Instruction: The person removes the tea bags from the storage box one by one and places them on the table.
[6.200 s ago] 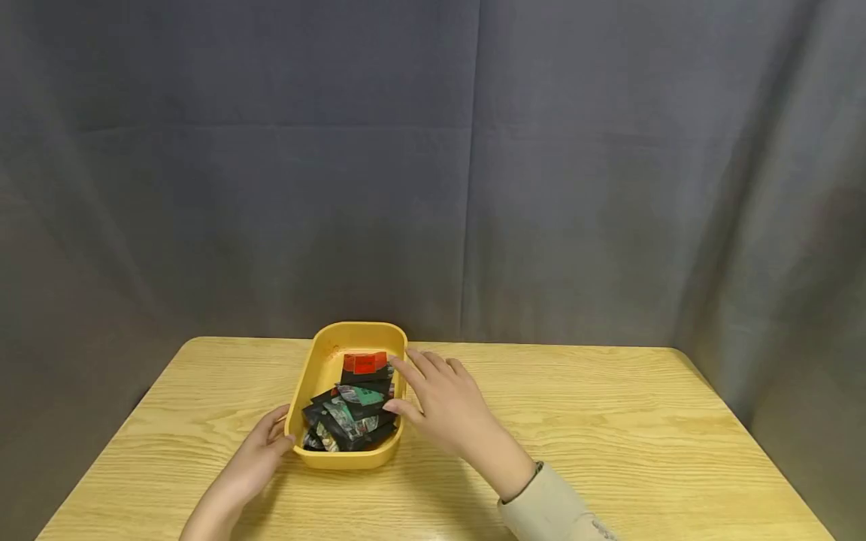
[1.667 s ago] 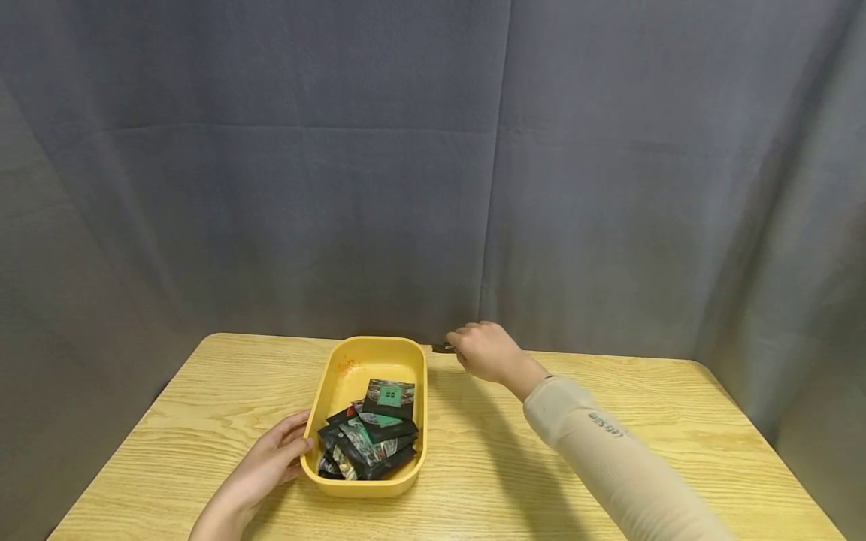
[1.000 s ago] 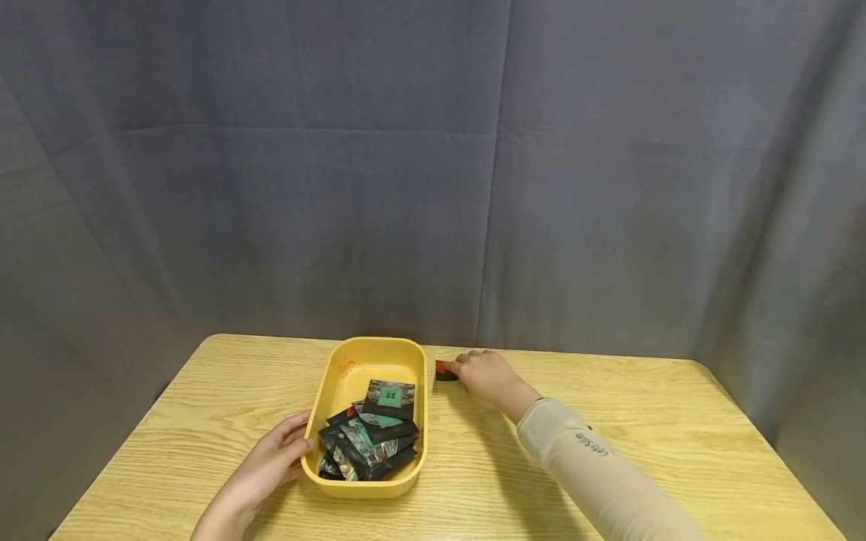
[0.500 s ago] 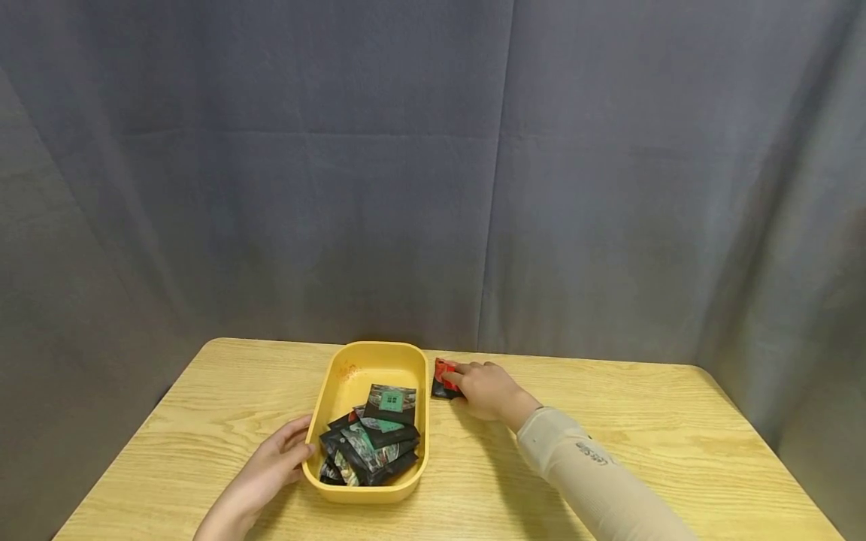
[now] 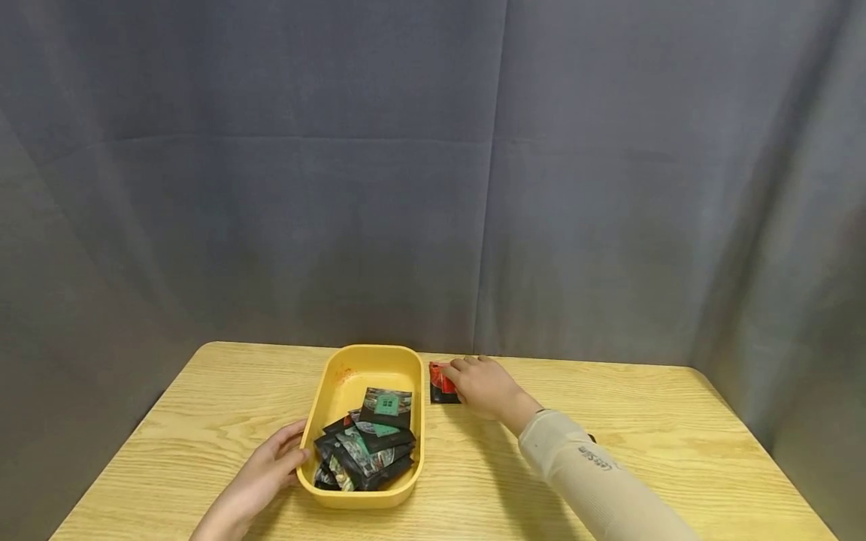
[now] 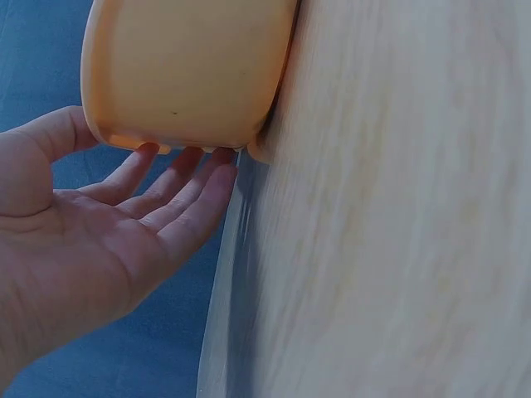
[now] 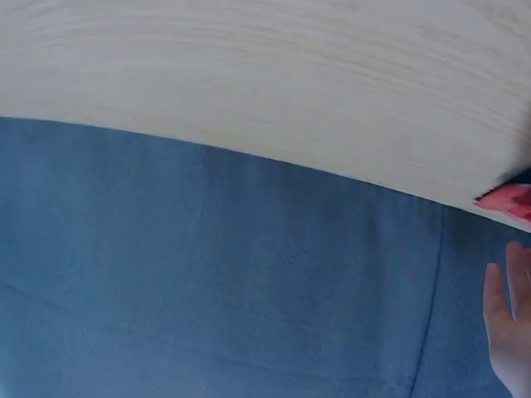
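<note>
A yellow plastic bin (image 5: 366,500) stands left of the table's middle with several black sachets (image 5: 368,451) piled in its near part, some with green labels. My left hand (image 5: 260,469) holds its near left side, thumb at the rim and fingertips against the outer wall, as the left wrist view shows at the bin (image 6: 187,66). Just right of the bin, a black sachet with a red top (image 5: 443,385) lies on the table. My right hand (image 5: 485,387) is over its right edge. In the right wrist view the fingers (image 7: 495,290) look extended, apart from the red sachet (image 7: 508,199).
The wooden table (image 5: 643,436) has rounded far corners, and a grey curtain (image 5: 338,225) hangs behind its back edge. Reddish marks (image 5: 345,374) show inside the bin's far left corner. A small dark object (image 5: 591,438) peeks out beside the right sleeve.
My right hand has taken the red-topped sachet from the bin, laid it on the table to the right, and loosened from it. My left hand has stayed on the bin.
</note>
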The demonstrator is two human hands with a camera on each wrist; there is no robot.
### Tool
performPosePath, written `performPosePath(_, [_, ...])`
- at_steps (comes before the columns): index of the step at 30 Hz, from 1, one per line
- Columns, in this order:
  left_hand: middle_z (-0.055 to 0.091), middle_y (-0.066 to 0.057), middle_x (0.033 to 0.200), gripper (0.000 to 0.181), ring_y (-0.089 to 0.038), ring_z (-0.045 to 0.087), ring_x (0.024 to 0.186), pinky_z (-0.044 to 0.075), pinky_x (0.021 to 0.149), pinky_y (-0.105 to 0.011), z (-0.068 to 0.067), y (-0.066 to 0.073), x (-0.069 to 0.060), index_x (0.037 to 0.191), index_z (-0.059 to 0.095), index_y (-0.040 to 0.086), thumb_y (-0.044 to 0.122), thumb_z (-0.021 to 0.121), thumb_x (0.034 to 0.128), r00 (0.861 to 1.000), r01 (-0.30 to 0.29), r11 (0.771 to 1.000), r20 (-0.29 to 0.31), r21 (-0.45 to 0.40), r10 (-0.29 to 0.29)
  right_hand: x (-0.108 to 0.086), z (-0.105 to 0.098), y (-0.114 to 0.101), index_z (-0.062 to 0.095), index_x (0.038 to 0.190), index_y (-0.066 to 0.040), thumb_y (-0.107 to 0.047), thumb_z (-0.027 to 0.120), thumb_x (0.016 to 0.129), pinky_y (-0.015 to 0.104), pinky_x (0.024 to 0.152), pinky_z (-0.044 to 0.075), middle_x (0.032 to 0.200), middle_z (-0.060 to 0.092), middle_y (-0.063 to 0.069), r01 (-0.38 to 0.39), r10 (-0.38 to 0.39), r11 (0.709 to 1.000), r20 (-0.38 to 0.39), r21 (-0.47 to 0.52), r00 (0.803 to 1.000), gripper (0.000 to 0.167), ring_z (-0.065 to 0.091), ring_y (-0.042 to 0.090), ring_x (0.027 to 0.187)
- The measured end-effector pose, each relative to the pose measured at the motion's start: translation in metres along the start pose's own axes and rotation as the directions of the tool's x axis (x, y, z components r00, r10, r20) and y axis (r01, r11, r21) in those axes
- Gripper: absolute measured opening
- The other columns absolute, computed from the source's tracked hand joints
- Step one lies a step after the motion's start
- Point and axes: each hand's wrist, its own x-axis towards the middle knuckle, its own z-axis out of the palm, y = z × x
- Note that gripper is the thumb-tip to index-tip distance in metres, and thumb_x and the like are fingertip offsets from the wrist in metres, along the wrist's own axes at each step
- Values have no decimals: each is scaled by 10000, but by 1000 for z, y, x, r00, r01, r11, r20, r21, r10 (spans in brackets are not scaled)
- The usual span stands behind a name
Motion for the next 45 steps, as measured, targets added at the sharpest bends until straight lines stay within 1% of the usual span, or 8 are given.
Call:
performPosePath(3, [415,-336,1441,540,-367,568,1180,564,849,-410,0,-1,-2,1483,332,-70,64,504,990,1000,-5,1000,-6,-18,5,3,-4,-2,654,1231,-103,-138,684,884,392,797,558,1043,679,46,27,-30,999,-104,-27,994,350,658,238,948])
performPosePath(8, [413,-339,1437,541,-361,571,1174,566,848,-417,-1,-2,-2,1481,327,-72,67,503,989,1000,-7,999,2,-33,7,13,-13,-6,673,1182,-133,-114,697,849,352,746,555,983,688,2,70,-76,997,-253,-33,965,335,660,199,887])
performPosePath(15, [401,-341,1447,540,-393,543,1213,558,871,-438,0,-2,-1,1484,324,-68,85,505,998,1000,-4,1000,-3,-22,4,25,-27,-18,688,1163,-142,-81,659,865,330,757,550,1020,702,-13,146,-137,989,-325,3,936,305,663,171,912])
performPosePath(18, [398,-342,1449,540,-411,528,1231,550,890,-449,0,-1,-1,1485,322,-69,85,503,1000,1000,-1,1000,-5,-18,1,29,-32,-25,695,1149,-145,-83,659,873,323,764,547,1022,702,-20,163,-149,987,-327,15,933,285,661,163,916])
performPosePath(23, [393,-341,1453,540,-417,520,1240,542,907,-456,-1,0,-2,1487,318,-66,89,501,1003,1000,3,1000,-5,-16,-3,36,-36,-38,693,1175,-174,-201,639,954,319,832,538,1073,697,-43,152,-138,988,-259,36,956,229,653,143,979])
performPosePath(30, [403,-333,1452,542,-399,530,1230,544,895,-462,-1,-1,-3,1487,328,-59,98,511,1001,1000,5,1000,-7,-7,-5,43,-43,-61,662,1241,-174,-281,653,955,326,916,516,1111,686,-26,104,-97,990,-79,94,992,305,635,152,1032])
performPosePath(36, [407,-327,1453,545,-407,522,1241,529,917,-485,0,-1,-3,1488,333,-52,116,517,1003,1000,10,1000,-11,11,-9,47,-46,-81,643,1277,-152,-364,600,991,321,931,511,1165,688,-22,86,-90,986,19,142,996,359,640,147,1043])
performPosePath(45, [415,-309,1455,551,-414,506,1255,509,941,-514,0,0,-2,1494,332,-39,133,521,1006,1000,11,1000,-3,22,-11,51,-46,-101,586,1384,-209,-480,550,992,335,940,492,1237,669,-42,24,-28,999,160,24,987,478,631,144,1087])
